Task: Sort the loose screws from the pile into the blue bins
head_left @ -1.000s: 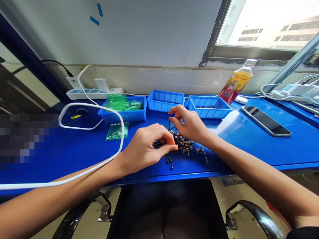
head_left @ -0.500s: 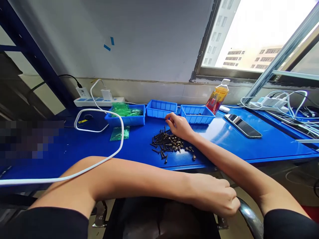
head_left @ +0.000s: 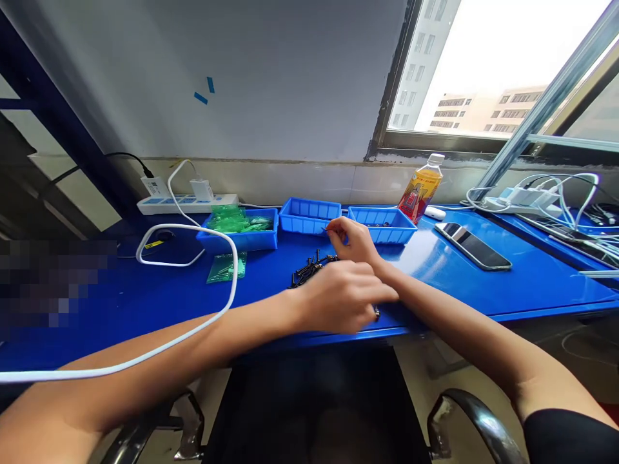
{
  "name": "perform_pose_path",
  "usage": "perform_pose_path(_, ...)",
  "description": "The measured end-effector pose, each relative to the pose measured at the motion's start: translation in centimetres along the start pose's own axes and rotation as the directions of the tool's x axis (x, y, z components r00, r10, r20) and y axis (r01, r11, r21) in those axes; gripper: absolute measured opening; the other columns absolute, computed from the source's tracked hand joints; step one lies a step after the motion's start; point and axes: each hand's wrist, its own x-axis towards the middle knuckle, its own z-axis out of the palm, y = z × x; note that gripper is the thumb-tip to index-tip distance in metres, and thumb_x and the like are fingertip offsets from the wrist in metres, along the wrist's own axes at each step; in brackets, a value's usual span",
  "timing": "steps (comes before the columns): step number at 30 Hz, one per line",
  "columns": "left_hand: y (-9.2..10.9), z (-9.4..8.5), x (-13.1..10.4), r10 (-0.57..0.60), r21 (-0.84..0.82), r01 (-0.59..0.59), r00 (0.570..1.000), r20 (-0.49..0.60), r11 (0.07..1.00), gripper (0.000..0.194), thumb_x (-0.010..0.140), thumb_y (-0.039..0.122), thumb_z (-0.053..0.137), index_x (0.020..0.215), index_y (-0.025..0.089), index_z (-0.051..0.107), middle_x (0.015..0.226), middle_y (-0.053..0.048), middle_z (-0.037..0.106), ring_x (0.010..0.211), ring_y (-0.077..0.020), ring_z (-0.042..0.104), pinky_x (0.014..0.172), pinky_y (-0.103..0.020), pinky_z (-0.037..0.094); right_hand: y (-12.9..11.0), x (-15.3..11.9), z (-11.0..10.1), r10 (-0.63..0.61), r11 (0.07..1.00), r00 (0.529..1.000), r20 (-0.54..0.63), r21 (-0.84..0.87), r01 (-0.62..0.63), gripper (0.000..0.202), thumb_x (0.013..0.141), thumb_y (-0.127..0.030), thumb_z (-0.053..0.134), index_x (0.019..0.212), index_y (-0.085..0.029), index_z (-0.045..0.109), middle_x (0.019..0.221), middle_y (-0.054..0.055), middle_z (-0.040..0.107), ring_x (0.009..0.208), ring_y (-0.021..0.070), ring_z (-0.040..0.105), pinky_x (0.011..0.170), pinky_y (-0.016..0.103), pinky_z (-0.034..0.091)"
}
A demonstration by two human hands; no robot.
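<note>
My right hand (head_left: 355, 241) is above the far side of the screw pile, in front of the blue bins. Its thumb and index finger are pinched together on a small dark thing that looks like a screw (head_left: 327, 229). My left hand (head_left: 343, 298) hovers over the near side of the pile, slightly blurred. Its index finger points right, the other fingers are loosely curled, and nothing shows in it. Between the hands, dark screws (head_left: 307, 270) lie heaped on the blue table (head_left: 261, 290); my left hand covers most of them.
Behind the pile stand a bin of green packets (head_left: 236, 241), a middle bin (head_left: 307, 222) and a right bin (head_left: 382, 232) with small parts. A green packet (head_left: 227, 267), phone (head_left: 474, 246) and drink bottle (head_left: 420, 190) are nearby. A white cable (head_left: 235, 270) crosses above my left arm.
My left hand has risen from below the table edge and moved left, over the screws; its index finger has straightened. My right hand remains close to the middle bin, still pinched.
</note>
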Motion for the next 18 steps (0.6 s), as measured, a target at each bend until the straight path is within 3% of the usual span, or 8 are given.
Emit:
perform_pose_path(2,-2.7,-2.4,-1.5,-0.271,-0.052,0.268,0.961,-0.059,0.962,0.029,0.07,0.008,0.045,0.088,0.018,0.065,0.07,-0.003,0.063,0.07,-0.0158,0.055,0.066,-0.027,0.043,0.0,0.7,0.0,-0.021,1.0,0.998,0.057,-0.005,0.021,0.01,0.074,-0.013,0.048,0.072,-0.017,0.056,0.067,0.001,0.06,0.058,0.0107,0.05,0.058,0.023,0.04)
perform_pose_path(3,-3.8,-3.4,-2.3,-0.401,-0.087,0.394,0.912,-0.085,0.915,0.027,0.068,0.009,0.046,0.086,0.018,0.064,0.066,-0.001,0.06,0.066,-0.015,0.054,0.063,-0.027,0.042,-0.1,1.2,0.1,-0.033,0.999,0.995,0.098,-0.005,0.033,0.01,0.072,-0.011,0.048,0.071,-0.017,0.057,0.066,0.001,0.061,0.058,0.0103,0.05,0.058,0.023,0.04)
perform_pose_path(5,-5.3,-5.0,-3.7,-0.626,-0.202,0.597,0.767,-0.139,0.776,0.024,0.067,0.014,0.048,0.086,0.018,0.063,0.063,0.001,0.057,0.056,-0.0124,0.049,0.056,-0.025,0.038,-0.4,2.0,0.3,-0.048,0.999,0.983,0.176,0.002,0.049,0.013,0.071,-0.008,0.048,0.072,-0.016,0.059,0.065,0.001,0.062,0.056,0.0096,0.051,0.057,0.022,0.04)
perform_pose_path(7,-5.8,-5.8,-4.8,-0.766,-0.358,0.683,0.613,-0.194,0.637,0.022,0.066,0.02,0.052,0.086,0.018,0.061,0.061,0.003,0.055,0.051,-0.011,0.045,0.053,-0.025,0.035,-0.8,2.6,0.6,-0.041,0.999,0.977,0.207,0.02,0.038,0.015,0.073,-0.008,0.048,0.077,-0.016,0.06,0.065,0.001,0.064,0.055,0.0097,0.053,0.056,0.021,0.04)
perform_pose_path(9,-5.7,-5.9,-5.4,-0.829,-0.499,0.674,0.523,-0.199,0.545,0.023,0.063,0.023,0.055,0.086,0.018,0.059,0.059,0.004,0.054,0.054,-0.0121,0.047,0.055,-0.025,0.036,-1.4,2.5,1.1,-0.022,0.999,0.984,0.178,0.049,0.014,0.017,0.08,-0.012,0.045,0.087,-0.015,0.06,0.069,0.002,0.066,0.06,0.0112,0.059,0.057,0.022,0.042)
perform_pose_path(12,-5.2,-5.5,-5.3,-0.847,-0.644,0.577,0.477,-0.234,0.503,0.027,0.06,0.02,0.054,0.086,0.018,0.058,0.055,0.005,0.052,0.061,-0.0137,0.052,0.062,-0.026,0.039,-2.2,1.4,1.6,-0.049,0.995,0.983,0.178,0.094,0.032,0.018,0.086,-0.015,0.042,0.092,-0.015,0.059,0.08,0.005,0.069,0.074,0.0129,0.064,0.065,0.024,0.045)
perform_pose_path(15,-4.9,-4.9,-5.0,-0.848,-0.714,0.516,0.487,-0.21,0.473,0.03,0.059,0.018,0.054,0.089,0.019,0.058,0.056,0.005,0.053,0.062,-0.0141,0.053,0.064,-0.027,0.039,-3.1,0.4,1.7,-0.101,0.992,0.974,0.201,0.097,0.082,0.018,0.086,-0.016,0.041,0.087,-0.017,0.059,0.081,0.004,0.069,0.073,0.0122,0.062,0.066,0.025,0.045)
perform_pose_path(18,-4.7,-4.7,-4.9,-0.848,-0.764,0.476,0.501,-0.172,0.436,0.03,0.059,0.018,0.053,0.089,0.019,0.057,0.055,0.005,0.056,0.06,-0.014,0.052,0.06,-0.026,0.038,-3.8,0.2,1.2,-0.159,0.985,0.978,0.135,0.083,0.149,0.015,0.085,-0.017,0.043,0.081,-0.018,0.058,0.079,0.003,0.066,0.07,0.0114,0.058,0.066,0.025,0.044)
